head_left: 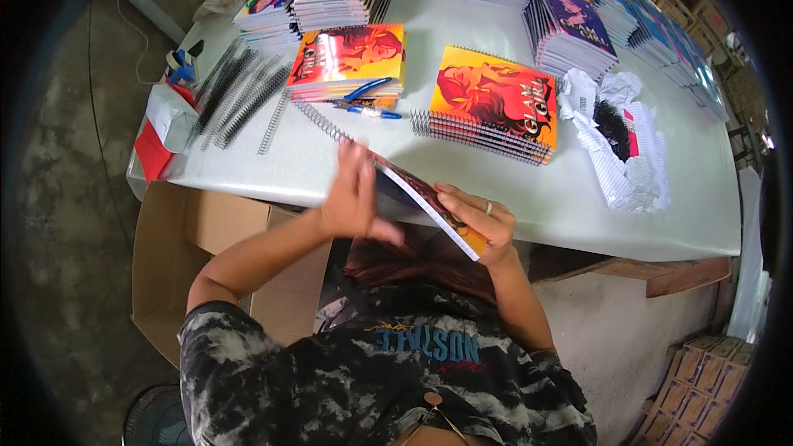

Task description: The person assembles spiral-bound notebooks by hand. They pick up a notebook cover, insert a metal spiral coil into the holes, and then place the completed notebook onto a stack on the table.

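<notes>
My right hand (479,219) grips a thin notebook (421,205) by its near right end, thumb and fingers on opposite faces, spine edge tilted up. A loose grey spiral coil (320,121) sticks out from the notebook's far left end. My left hand (349,194) is beside that end, its fingertips at the coil and its thumb spread away; motion blurs it, and I cannot tell how firmly the fingertips touch the coil. Beyond lie blue-handled pliers (366,89) and a blue-and-white pen-like tool (372,111), by a stack of orange-red notebooks (351,54).
A second stack of spiral-bound orange notebooks (496,99) stands ahead. Loose coils (239,103) lie at left. Crumpled white paper (615,173) holds small black pieces at right. More notebook stacks (570,25) line the table's back. An open cardboard box (223,219) sits below the left edge.
</notes>
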`<state>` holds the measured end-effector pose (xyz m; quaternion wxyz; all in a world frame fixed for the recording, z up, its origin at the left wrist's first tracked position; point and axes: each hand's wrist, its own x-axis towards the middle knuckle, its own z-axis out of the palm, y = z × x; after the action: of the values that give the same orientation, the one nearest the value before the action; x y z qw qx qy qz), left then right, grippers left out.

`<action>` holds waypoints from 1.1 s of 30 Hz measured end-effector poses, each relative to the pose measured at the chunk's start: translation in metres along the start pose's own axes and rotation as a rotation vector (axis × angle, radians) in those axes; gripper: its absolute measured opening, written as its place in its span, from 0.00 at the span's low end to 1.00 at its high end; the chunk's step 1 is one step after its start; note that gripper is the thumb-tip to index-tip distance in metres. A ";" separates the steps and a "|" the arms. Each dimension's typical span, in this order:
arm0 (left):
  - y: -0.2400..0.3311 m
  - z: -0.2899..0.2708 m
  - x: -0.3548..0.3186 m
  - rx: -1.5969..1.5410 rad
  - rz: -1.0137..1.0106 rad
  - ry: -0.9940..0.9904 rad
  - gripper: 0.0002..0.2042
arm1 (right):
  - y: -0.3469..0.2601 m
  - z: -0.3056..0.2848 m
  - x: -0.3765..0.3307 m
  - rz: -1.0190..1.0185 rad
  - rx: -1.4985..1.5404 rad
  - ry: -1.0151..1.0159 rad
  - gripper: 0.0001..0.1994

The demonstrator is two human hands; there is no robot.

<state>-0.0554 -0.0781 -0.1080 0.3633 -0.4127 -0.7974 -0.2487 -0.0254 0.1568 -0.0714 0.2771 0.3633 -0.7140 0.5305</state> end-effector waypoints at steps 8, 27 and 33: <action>-0.008 -0.007 0.027 0.130 0.124 0.127 0.55 | -0.004 0.001 0.002 -0.004 0.024 -0.045 0.16; -0.020 -0.035 0.107 0.220 -0.027 -0.001 0.13 | -0.004 -0.006 0.002 0.524 0.297 0.021 0.12; -0.024 -0.043 0.135 0.347 0.080 0.477 0.33 | -0.007 -0.002 0.005 0.202 0.023 0.002 0.14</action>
<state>-0.1128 -0.0569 0.0216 0.6150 -0.3053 -0.7034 -0.1839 -0.0229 0.1561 -0.0633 0.2189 0.2919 -0.7405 0.5644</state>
